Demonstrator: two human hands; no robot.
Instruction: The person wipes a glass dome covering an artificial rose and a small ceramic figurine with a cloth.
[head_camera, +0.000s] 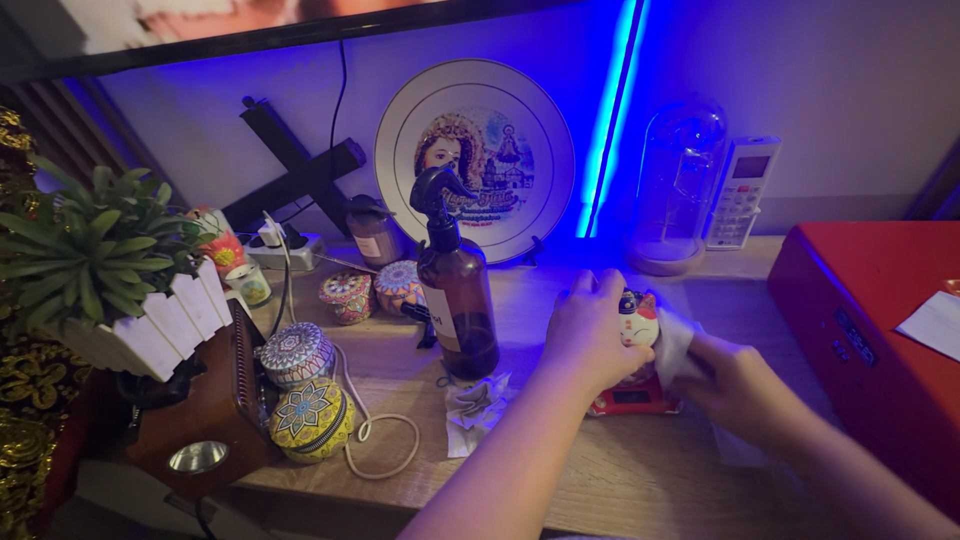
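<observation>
The left hand (583, 338) has its grip clenched around a small white ceramic cat figurine with a painted face and red ears (640, 322), fingers curled over its top and near side, holding it upright on its flat red base (632, 400) on the light wooden bench (620, 470). Just to the right of that grip, the right hand (735, 385) pinches a crumpled white cloth or tissue (675, 340) and presses it against the figurine's side; how far the fingers close under the cloth is hard to make out in the blue light. Immediately left of the grip stands a tall brown glass spray bottle with a black trigger head (458, 290), and in front of its foot lies a small crumpled paper wrapper (472, 408). Further left sit several round patterned tins, a pink one (346, 296) and a blue-and-orange one (399, 285) behind, a pale mosaic one (297, 353) and a yellow one (308, 420) nearer, with a white cable (380, 440) looping beside them. Beyond those is a green artificial plant in a white picket-style planter (130, 290). Behind the grip a white decorative plate with a printed picture (474, 160) leans on the wall, with a clear glass dome (682, 180) and a white remote control (742, 192) to its right. Far right of the grip lies a red box (860, 330).
</observation>
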